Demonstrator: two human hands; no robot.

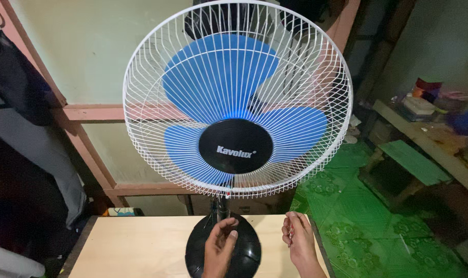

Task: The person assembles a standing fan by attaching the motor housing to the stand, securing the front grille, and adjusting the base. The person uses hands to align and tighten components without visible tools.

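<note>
A desk fan stands on a pale wooden table [141, 247]. It has a white wire guard [141, 103], blue blades [218, 72] and a black round hub cap [236, 145]. Its black round base [247, 252] sits at the table's near middle, and a short dark pole [222, 206] rises from it. My left hand [219, 249] hovers over the base just in front of the pole, fingers apart and holding nothing. My right hand [298, 241] is to the right of the base at the table's edge. Its curled fingers pinch a thin reddish stick-like tool [290, 222], too small to name.
A pale wall with pink wooden framing [89, 112] stands behind the fan. Dark clothes [17, 82] hang at the left. To the right are a green patterned floor [362, 226], a green-topped bench [414, 162] and a low shelf [440, 149] with jars and clutter.
</note>
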